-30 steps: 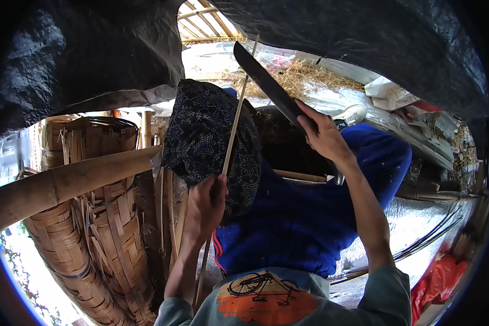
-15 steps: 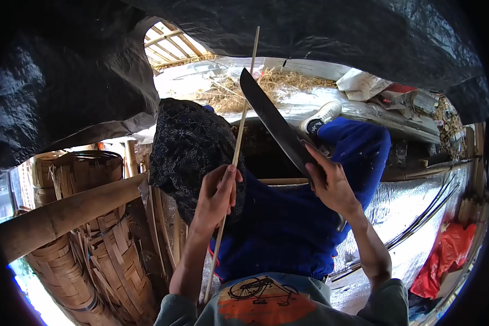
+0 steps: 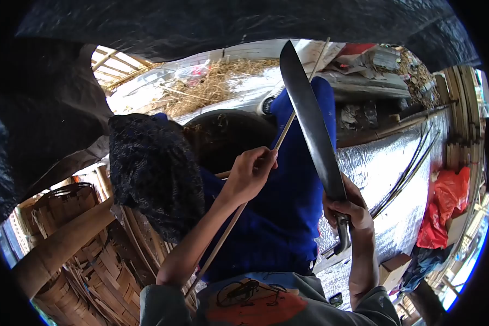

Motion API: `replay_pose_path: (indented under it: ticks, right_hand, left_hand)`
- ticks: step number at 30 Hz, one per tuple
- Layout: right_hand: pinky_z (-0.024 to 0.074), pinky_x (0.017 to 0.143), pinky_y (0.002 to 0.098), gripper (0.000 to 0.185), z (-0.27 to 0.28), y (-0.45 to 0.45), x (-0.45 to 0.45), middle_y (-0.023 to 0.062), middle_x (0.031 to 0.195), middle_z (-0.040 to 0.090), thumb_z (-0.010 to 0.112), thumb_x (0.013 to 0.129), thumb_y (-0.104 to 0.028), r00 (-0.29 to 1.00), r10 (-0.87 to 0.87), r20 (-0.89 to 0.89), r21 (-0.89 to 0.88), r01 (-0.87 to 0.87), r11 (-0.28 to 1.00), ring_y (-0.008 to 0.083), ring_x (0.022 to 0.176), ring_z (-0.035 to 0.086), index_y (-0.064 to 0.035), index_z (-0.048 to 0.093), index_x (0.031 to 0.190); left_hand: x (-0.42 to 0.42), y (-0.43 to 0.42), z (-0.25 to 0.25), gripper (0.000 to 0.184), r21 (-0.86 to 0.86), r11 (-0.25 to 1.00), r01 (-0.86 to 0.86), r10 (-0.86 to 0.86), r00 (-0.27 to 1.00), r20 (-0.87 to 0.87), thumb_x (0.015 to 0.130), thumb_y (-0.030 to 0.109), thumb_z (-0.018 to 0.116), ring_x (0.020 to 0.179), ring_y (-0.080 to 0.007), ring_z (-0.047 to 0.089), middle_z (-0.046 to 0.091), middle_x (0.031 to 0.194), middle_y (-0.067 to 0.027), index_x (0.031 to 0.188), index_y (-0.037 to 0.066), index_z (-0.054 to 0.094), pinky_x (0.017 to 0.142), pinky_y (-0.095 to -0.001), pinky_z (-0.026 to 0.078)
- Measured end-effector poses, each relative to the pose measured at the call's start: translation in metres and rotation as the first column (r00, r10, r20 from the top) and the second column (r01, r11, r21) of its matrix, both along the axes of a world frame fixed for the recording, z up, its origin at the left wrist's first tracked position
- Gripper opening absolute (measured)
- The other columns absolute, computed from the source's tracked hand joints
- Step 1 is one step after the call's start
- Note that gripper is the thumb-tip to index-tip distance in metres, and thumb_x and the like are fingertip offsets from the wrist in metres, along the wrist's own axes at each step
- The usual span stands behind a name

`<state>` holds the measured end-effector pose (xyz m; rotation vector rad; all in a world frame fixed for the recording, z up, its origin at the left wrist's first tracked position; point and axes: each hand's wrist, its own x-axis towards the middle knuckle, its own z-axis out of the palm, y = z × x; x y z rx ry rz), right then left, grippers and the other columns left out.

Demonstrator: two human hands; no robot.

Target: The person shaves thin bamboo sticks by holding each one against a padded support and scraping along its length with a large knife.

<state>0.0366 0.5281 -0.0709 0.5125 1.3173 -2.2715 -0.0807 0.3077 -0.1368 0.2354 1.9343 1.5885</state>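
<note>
A long, thin bamboo strip [image 3: 287, 128] runs slantwise from near my body up to the far right. My left hand [image 3: 252, 171] pinches it around its middle. In my right hand [image 3: 349, 205] is a machete [image 3: 311, 117], gripped at its dark handle, the broad blade pointing up and away from me. The upper part of the blade overlaps the strip in view; whether they touch, I cannot tell. My blue trousers [image 3: 261, 217] lie beneath both hands. A black patterned cloth [image 3: 155, 168] covers my left knee area.
Woven bamboo baskets [image 3: 92, 266] and a thick bamboo pole [image 3: 65, 244] stand at the left. Dry shavings [image 3: 201, 89] lie ahead. A red plastic bag [image 3: 444, 204] is at the right, near thin dark strips [image 3: 407, 174]. Black sheeting [image 3: 228, 24] hangs overhead.
The view has turned to the right. The strip now leans further right, and the machete has turned more upright, its blade crossing the strip in view. My right hand's grip has rotated around the handle.
</note>
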Motion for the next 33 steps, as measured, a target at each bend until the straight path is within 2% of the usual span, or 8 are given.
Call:
replay_pose_path:
  ticks: [12,15,18,21,25,29,31,33]
  right_hand:
    - [0.0443,0.042,0.0263,0.045,-0.05,0.003,-0.052,0.0093,0.08,0.06,0.058,0.093,-0.014,0.977,0.089,-0.193,0.748,0.088,0.658,0.0105,0.05,0.056,-0.0075,0.045,0.136]
    - [0.0443,0.042,0.0267,0.042,-0.065,0.008,-0.046,0.0076,0.074,0.056,0.058,0.093,-0.013,0.984,0.058,-0.171,0.757,0.093,0.647,0.0109,0.05,0.056,-0.0051,0.047,0.132]
    - [0.0443,0.042,0.027,0.043,-0.069,0.008,-0.043,0.0057,0.072,0.054,0.06,0.092,-0.011,0.976,0.093,-0.198,0.719,0.081,0.69,0.0117,0.049,0.056,-0.0044,0.044,0.131]
    - [0.0445,0.041,0.0266,0.048,-0.062,0.01,-0.05,0.0065,0.073,0.055,0.054,0.094,-0.012,0.994,0.058,-0.097,0.63,0.016,0.776,0.0121,0.048,0.056,-0.0047,0.037,0.139]
    - [0.0456,0.041,0.0261,0.055,-0.031,0.009,-0.054,0.0113,0.079,0.059,0.041,0.091,-0.008,0.994,0.11,0.006,0.133,-0.11,0.985,0.0126,0.047,0.056,-0.0007,0.028,0.143]
    - [0.0432,0.042,0.0286,0.044,-0.046,0.012,-0.024,0.0128,0.074,0.061,0.049,0.094,-0.011,0.985,0.174,0.008,0.628,-0.14,0.765,0.0141,0.046,0.055,0.0015,0.041,0.136]
    - [0.0401,0.043,0.0325,0.038,-0.039,0.009,-0.032,0.0133,0.064,0.057,0.052,0.095,-0.011,0.787,0.52,-0.334,0.9,0.101,0.425,0.0179,0.045,0.054,0.0014,0.046,0.13]
    - [0.0382,0.043,0.0363,0.036,-0.04,0.014,-0.031,0.0154,0.059,0.053,0.051,0.095,-0.011,0.792,0.532,-0.299,0.929,0.114,0.351,0.0229,0.045,0.055,0.0001,0.045,0.129]
  left_hand:
    - [0.015,0.001,-0.018,0.028,-0.257,0.953,0.159,-0.243,0.908,-0.341,0.096,0.02,0.053,0.047,-0.0137,0.052,0.051,0.053,-0.0081,0.08,-0.001,0.062,0.046,-0.0303,0.037]
    - [0.034,-0.033,-0.007,0.028,-0.19,0.978,0.084,-0.145,0.931,-0.335,0.096,0.017,0.052,0.047,-0.0118,0.053,0.051,0.052,-0.0061,0.076,-0.001,0.061,0.044,-0.029,0.036]
    - [0.04,-0.059,0.012,0.022,-0.286,0.897,0.337,-0.322,0.942,0.1,0.098,0.016,0.049,0.044,-0.007,0.045,0.054,0.059,-0.0045,0.087,0.0,0.058,0.041,-0.0251,0.034]
    - [0.044,-0.063,0.0,0.02,-0.106,0.986,0.132,-0.134,0.991,-0.011,0.099,0.016,0.047,0.044,-0.0058,0.042,0.052,0.06,-0.0039,0.091,0.0,0.057,0.041,-0.0246,0.031]
    - [0.02,-0.035,0.006,0.014,-0.08,0.995,0.065,-0.062,0.997,0.039,0.096,0.011,0.052,0.048,-0.0168,0.052,0.057,0.065,-0.0079,0.088,-0.001,0.053,0.046,-0.0298,0.039]
    - [0.008,-0.014,-0.032,0.018,-0.067,0.988,0.141,-0.156,0.9,-0.406,0.091,-0.001,0.053,0.051,-0.0243,0.057,0.06,0.073,-0.0098,0.104,0.003,0.041,0.05,-0.0354,0.044]
    - [0.007,-0.002,-0.037,0.024,-0.053,0.983,0.176,-0.18,0.87,-0.459,0.09,-0.004,0.054,0.052,-0.0266,0.058,0.061,0.073,-0.0104,0.106,0.004,0.037,0.05,-0.0376,0.045]
    - [0.008,0.008,-0.033,0.037,-0.047,0.994,0.096,-0.105,0.96,-0.258,0.101,0.022,0.04,0.046,-0.0103,0.038,0.04,0.053,-0.003,0.071,0.002,0.05,0.046,-0.0301,0.03]
